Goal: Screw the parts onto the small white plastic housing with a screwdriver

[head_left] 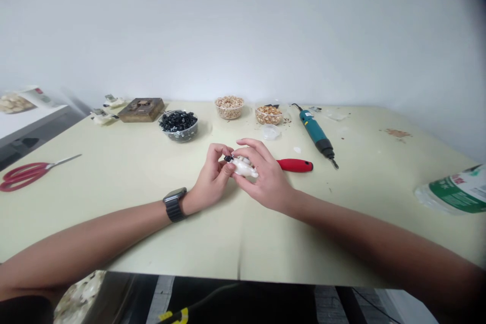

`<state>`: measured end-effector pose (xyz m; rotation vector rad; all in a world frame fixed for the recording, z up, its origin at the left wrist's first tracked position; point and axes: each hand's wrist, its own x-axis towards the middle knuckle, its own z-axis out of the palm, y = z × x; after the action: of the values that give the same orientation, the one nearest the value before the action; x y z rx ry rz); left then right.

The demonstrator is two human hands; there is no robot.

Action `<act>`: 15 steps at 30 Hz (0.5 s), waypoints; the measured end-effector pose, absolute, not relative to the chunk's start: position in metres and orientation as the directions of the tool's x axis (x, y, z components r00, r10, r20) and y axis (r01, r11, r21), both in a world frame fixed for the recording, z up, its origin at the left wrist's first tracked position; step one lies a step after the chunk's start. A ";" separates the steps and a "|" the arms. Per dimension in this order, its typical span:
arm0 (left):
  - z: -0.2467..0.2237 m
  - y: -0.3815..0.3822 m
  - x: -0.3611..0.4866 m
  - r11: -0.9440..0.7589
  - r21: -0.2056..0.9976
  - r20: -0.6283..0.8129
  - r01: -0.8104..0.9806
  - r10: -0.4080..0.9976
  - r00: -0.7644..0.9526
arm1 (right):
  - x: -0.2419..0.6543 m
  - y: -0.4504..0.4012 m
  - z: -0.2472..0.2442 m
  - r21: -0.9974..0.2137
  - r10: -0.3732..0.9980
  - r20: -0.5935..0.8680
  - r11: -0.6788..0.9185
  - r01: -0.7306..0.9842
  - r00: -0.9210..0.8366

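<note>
Between my hands is a small white, rounded plastic-looking piece (245,167) with a small black part (228,158) at its left end. My left hand (213,176) pinches that left end between thumb and fingers, close to the black part. The fingers of my right hand (266,174) curl around the white piece from the right and partly cover it. A red handle (296,165) lies on the table just beyond my right hand, its left end hidden behind the hand. What kind of thing the white piece is, I cannot tell.
Behind my hands stand a bowl of black parts (178,124) and tubs of small brass-coloured parts (229,107) (269,114). A teal electric screwdriver (316,131) lies right, red scissors (26,176) left. A metal block (141,110) and a green-labelled bottle (455,192) are near the edges.
</note>
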<state>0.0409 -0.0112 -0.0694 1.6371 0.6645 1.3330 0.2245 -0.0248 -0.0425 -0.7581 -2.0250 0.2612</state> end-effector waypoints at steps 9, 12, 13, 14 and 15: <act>-0.070 -0.011 0.040 -0.473 0.870 0.492 -0.138 0.826 0.275 | 0.226 -0.025 -0.041 -0.467 0.609 0.697 0.787 0.403 -0.379; -0.071 -0.011 0.040 -0.476 0.869 0.495 -0.135 0.824 0.275 | 0.226 -0.026 -0.041 -0.470 0.610 0.698 0.786 0.402 -0.376; -0.071 -0.010 0.040 -0.476 0.869 0.495 -0.137 0.824 0.276 | 0.225 -0.025 -0.041 -0.470 0.609 0.697 0.786 0.401 -0.378; -0.072 -0.010 0.041 -0.477 0.868 0.497 -0.141 0.823 0.275 | 0.225 -0.025 -0.041 -0.470 0.609 0.697 0.787 0.401 -0.379; -0.072 -0.010 0.041 -0.477 0.867 0.498 -0.143 0.823 0.273 | 0.225 -0.025 -0.041 -0.469 0.609 0.696 0.787 0.401 -0.381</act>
<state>0.0407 -0.0103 -0.0722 1.6465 0.6351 1.3539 0.2251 -0.0253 -0.0415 -0.7531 -2.0224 0.2748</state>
